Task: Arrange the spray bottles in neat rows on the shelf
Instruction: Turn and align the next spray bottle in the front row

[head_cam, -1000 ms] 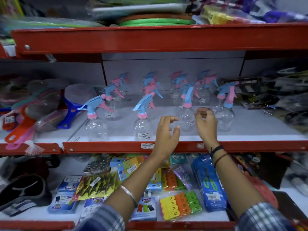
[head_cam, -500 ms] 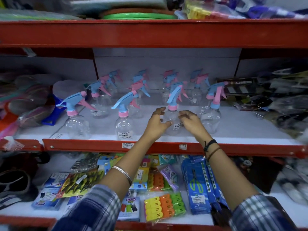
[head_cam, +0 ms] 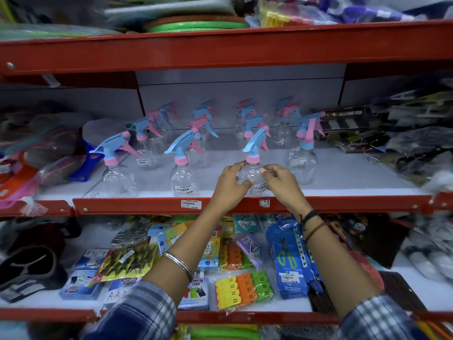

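Both my hands are on one clear spray bottle [head_cam: 252, 171] at the front edge of the red-lipped shelf [head_cam: 245, 204]. My left hand [head_cam: 231, 186] cups its left side with the thumb hooked round the front, and my right hand [head_cam: 280, 184] pinches its right shoulder with the fingertips, so the bottle is gripped between the two while standing upright on the shelf board.

Taking that bottle as my mark, the front row looks nearly set. Left of it stands a bottle with a price label [head_cam: 183, 177], and further left another [head_cam: 117, 175]; to its right stands one with a pink trigger [head_cam: 304, 160], a little further back than the rest. Behind my bottle, more bottles run toward the back wall in rough files, their blue and pink heads pointing different ways.

I judge the task well along: the bottles already stand in columns. What seems left is squaring this one to the front line, pulling the right-hand neighbour level, and turning the nozzles alike. The rearmost bottles are too blurred to judge.
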